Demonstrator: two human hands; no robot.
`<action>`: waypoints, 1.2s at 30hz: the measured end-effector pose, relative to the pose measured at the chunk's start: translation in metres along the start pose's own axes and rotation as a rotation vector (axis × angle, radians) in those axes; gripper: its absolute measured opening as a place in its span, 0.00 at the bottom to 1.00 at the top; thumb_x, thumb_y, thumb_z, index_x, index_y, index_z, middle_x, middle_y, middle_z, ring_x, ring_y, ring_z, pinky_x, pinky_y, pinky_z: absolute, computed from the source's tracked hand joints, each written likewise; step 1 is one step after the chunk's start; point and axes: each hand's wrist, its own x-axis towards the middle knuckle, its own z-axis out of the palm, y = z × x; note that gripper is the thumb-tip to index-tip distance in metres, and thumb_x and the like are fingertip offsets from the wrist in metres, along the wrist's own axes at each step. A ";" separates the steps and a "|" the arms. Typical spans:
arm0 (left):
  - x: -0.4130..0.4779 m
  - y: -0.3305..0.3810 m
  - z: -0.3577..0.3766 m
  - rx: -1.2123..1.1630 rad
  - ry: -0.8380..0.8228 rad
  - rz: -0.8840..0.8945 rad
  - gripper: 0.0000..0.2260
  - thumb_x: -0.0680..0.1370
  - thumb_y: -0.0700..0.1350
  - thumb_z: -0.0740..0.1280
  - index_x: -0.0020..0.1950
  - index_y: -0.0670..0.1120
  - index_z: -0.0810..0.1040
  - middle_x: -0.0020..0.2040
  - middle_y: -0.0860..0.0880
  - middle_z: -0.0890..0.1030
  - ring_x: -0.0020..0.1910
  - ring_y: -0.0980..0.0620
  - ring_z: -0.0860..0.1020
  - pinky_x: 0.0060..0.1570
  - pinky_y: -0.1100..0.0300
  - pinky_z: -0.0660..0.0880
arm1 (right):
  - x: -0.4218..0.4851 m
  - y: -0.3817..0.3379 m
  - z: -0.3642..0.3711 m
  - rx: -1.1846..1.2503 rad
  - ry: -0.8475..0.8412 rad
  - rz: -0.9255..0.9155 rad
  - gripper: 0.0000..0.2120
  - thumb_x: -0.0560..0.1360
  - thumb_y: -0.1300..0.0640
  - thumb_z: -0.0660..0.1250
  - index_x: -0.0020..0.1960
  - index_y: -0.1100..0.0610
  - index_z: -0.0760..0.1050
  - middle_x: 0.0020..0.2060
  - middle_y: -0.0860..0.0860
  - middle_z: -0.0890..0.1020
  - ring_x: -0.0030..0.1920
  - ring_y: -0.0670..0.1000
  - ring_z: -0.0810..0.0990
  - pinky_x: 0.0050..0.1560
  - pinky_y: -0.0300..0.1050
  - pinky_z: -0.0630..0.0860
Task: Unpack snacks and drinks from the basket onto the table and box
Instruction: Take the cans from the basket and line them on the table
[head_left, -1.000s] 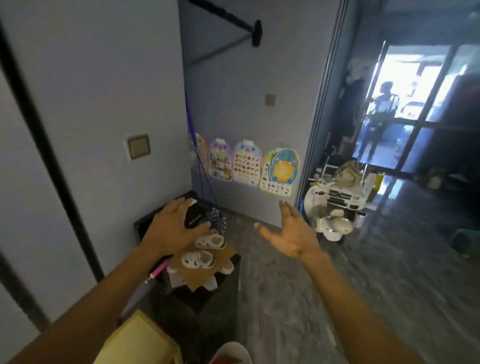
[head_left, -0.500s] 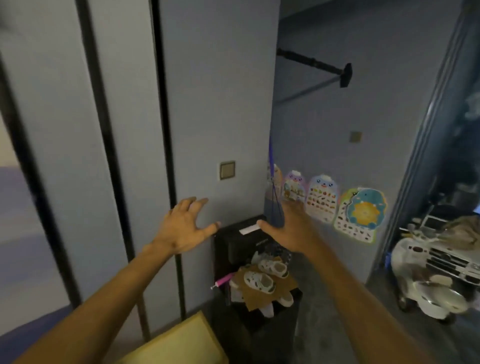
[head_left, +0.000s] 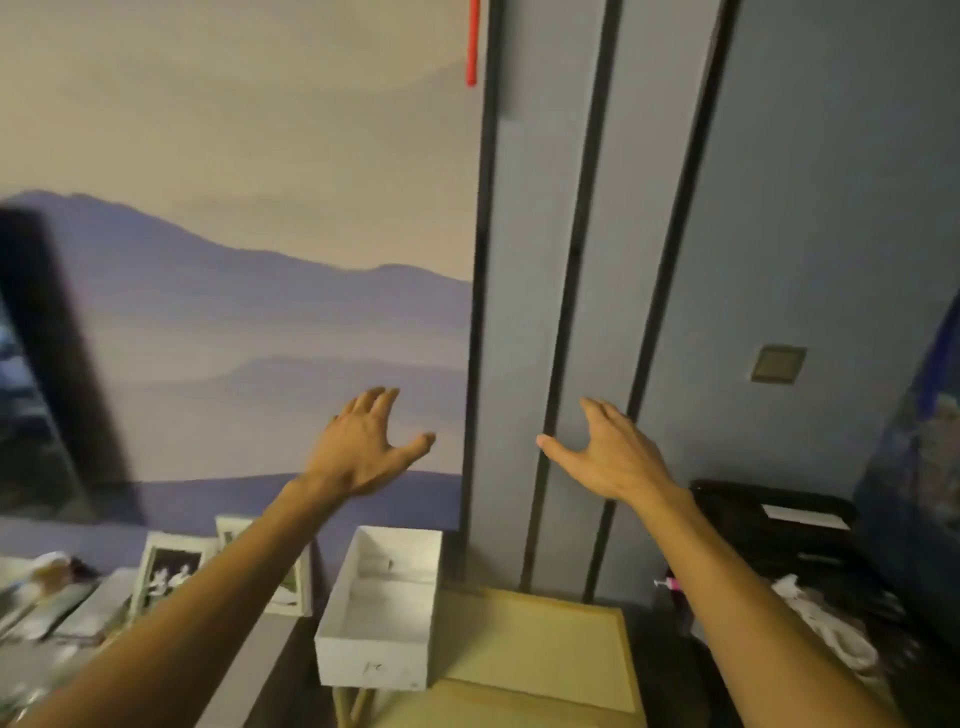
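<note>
Above the white box (head_left: 371, 665), two bare hands hover, holding nothing.
Head view: left hand (head_left: 358, 447) and right hand (head_left: 613, 457) are spread-fingered and apart, probably mid-reach. The box stands open beside the pale table (head_left: 535, 644), ready for items. No basket, snacks or drinks show.

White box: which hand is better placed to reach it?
Probably left. The left hand, open, lines up with the white box; the right hand, also open, is farther right, above the yellow table.

We see a mountain mural (head_left: 234, 291) on the wall, a framed photo (head_left: 169, 569) leaning below it, and a wall switch (head_left: 777, 364) on grey panelling (head_left: 530, 260).
</note>
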 end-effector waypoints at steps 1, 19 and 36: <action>-0.012 -0.024 -0.014 0.020 0.020 -0.046 0.46 0.72 0.77 0.55 0.82 0.49 0.63 0.81 0.45 0.66 0.77 0.41 0.67 0.74 0.42 0.67 | 0.006 -0.024 0.010 0.016 -0.008 -0.046 0.53 0.73 0.21 0.60 0.85 0.54 0.54 0.84 0.52 0.58 0.82 0.56 0.61 0.77 0.57 0.67; -0.281 -0.357 -0.210 0.244 0.244 -0.768 0.41 0.75 0.76 0.61 0.79 0.51 0.65 0.80 0.45 0.68 0.75 0.41 0.70 0.71 0.40 0.71 | -0.028 -0.468 0.188 0.184 -0.264 -0.661 0.51 0.76 0.25 0.61 0.85 0.57 0.53 0.84 0.55 0.59 0.81 0.59 0.62 0.76 0.59 0.67; -0.328 -0.561 -0.136 0.206 0.076 -1.165 0.44 0.72 0.80 0.57 0.79 0.51 0.66 0.78 0.46 0.70 0.71 0.44 0.73 0.67 0.43 0.75 | -0.007 -0.680 0.433 0.210 -0.645 -0.900 0.46 0.75 0.25 0.63 0.83 0.51 0.57 0.79 0.54 0.67 0.75 0.60 0.71 0.65 0.59 0.75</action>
